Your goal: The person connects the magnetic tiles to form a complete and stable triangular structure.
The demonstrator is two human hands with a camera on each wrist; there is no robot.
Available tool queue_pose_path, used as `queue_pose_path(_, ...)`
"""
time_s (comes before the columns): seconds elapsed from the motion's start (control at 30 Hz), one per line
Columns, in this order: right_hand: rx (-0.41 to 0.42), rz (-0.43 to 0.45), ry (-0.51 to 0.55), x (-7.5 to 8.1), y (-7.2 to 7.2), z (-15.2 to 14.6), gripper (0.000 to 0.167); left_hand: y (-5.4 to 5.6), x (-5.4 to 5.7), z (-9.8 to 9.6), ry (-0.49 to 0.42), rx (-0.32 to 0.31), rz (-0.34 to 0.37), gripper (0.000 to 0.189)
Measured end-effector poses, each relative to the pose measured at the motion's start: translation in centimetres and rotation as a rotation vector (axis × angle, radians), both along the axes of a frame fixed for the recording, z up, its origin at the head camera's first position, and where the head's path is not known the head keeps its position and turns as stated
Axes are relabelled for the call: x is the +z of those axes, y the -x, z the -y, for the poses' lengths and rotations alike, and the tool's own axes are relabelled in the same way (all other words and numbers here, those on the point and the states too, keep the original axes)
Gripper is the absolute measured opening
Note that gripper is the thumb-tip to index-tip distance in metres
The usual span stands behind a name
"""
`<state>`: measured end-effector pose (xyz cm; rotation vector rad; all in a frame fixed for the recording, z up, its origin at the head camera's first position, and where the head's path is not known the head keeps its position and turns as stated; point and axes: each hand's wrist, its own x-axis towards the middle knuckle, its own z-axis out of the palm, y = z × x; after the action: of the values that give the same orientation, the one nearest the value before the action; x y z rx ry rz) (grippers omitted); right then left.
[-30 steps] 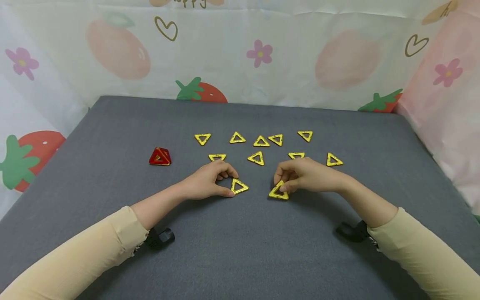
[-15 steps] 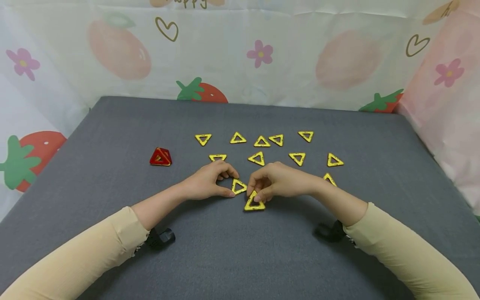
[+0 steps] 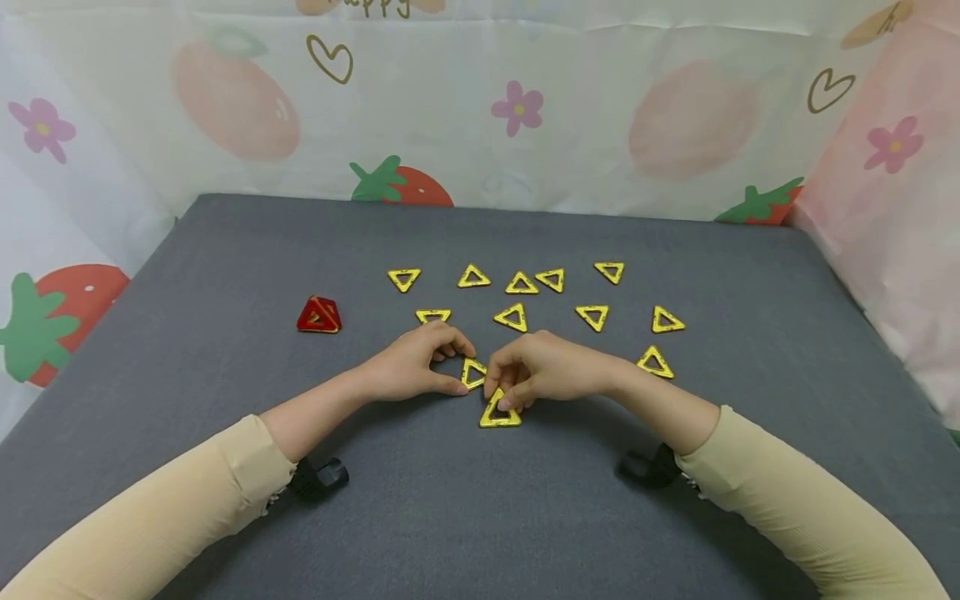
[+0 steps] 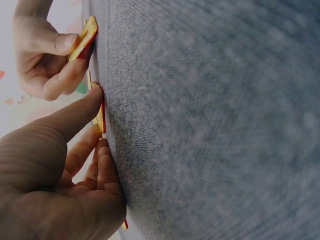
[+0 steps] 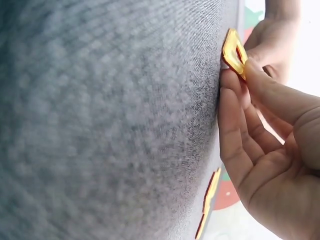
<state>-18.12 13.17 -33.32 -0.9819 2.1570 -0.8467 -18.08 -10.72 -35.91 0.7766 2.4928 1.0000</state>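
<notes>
My left hand [image 3: 416,360] rests at the middle of the table, thumb and index finger at two corners of a yellow triangular magnetic tile [image 3: 476,384]. This tile lies flat, and the left wrist view shows its red underside edge [image 4: 104,117]. Close on the right, my right hand [image 3: 551,367] pinches a second triangular magnetic tile [image 3: 500,422] between thumb and fingers. The right wrist view shows that held tile [image 5: 230,50] tilted, its yellow face and open centre in sight. In the head view it sits just in front of the first tile, and the right fingertips almost meet that tile.
Several more yellow triangular tiles [image 3: 511,323] lie scattered behind the hands, one tile [image 3: 656,372] beside the right forearm. A small red pyramid [image 3: 318,315] of tiles stands to the left. Grey cloth [image 3: 480,517] covers the table; a printed curtain [image 3: 570,50] hangs behind.
My right hand has moved left and slightly nearer with its tile, up to the left hand's tile. A tile by the right forearm has come into view. The left hand has stayed still.
</notes>
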Motion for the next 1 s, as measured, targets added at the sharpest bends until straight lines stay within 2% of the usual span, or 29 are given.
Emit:
queue_pose_path(0.7,-0.013,-0.013,-0.025,-0.36,-0.17,0.29,0.014,-0.08,-0.13,-0.02,0.006,0.002,-0.007,0.042)
queue_pose_path(1.0,-0.023,-0.102,-0.066,0.06,-0.77,-0.33,0.034,0.0,-0.11,0.0,0.0,-0.007,-0.012,0.042)
